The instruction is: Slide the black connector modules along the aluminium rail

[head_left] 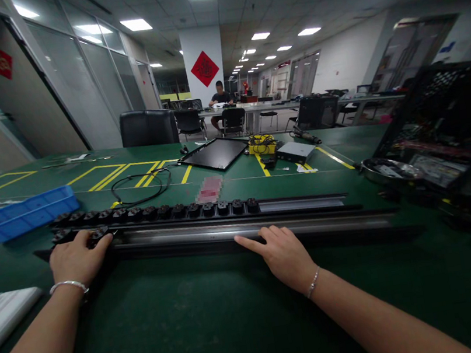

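A long metal rail [200,239] with black edges lies crosswise on the green table. My left hand [75,259] is at its left end, thumb and index finger closed around a black socket module [97,237] in the channel. Part of that module is hidden by the fingers. Near the middle of the rail, my right hand [285,254] grips it, thumb stretched along the channel and the other fingers bent over it. Just behind lies a second black rail [301,204] carrying a row of black socket modules [163,212].
A blue bin [28,213] stands at left, with a white object [4,320] nearer. Beyond the rails are a black cable [144,199], a dark panel [217,153], a yellow box [261,144] and a grey device [296,152]. Dark equipment [445,133] stands at right. A person [220,95] sits farther back.
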`<state>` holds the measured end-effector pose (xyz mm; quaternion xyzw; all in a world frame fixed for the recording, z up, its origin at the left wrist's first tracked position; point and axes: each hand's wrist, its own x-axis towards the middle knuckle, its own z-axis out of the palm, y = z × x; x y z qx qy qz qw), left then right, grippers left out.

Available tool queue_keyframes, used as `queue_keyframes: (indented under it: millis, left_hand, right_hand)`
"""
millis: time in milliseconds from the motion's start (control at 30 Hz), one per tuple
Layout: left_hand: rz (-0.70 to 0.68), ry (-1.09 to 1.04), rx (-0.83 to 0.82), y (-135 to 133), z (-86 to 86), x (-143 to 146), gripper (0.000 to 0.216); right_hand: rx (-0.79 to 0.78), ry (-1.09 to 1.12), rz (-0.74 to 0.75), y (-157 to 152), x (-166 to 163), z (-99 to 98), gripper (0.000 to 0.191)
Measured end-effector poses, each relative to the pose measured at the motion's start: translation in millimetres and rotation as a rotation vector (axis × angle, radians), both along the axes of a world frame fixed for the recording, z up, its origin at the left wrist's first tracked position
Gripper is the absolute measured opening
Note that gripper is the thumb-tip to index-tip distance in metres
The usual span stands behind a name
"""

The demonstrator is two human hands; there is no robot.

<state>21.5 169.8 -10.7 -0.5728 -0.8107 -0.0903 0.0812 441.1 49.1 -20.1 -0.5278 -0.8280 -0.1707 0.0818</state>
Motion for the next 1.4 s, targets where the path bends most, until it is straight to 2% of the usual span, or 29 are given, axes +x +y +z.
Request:
queue_keyframes:
  millis: [800,1400]
  left_hand:
    - [-0.027,0.001,0.024,0.7,-1.5,-3.3,0.067]
    - [-0.077,-0.078,0.037,3.2,-3.9,-11.0,0.061]
  right_hand:
    - [0.003,0.028,0.022,-2.6,0.2,1.8,0.062]
    - [-0.001,0.058,0.025,-3.6,-1.0,2.4,0.060]
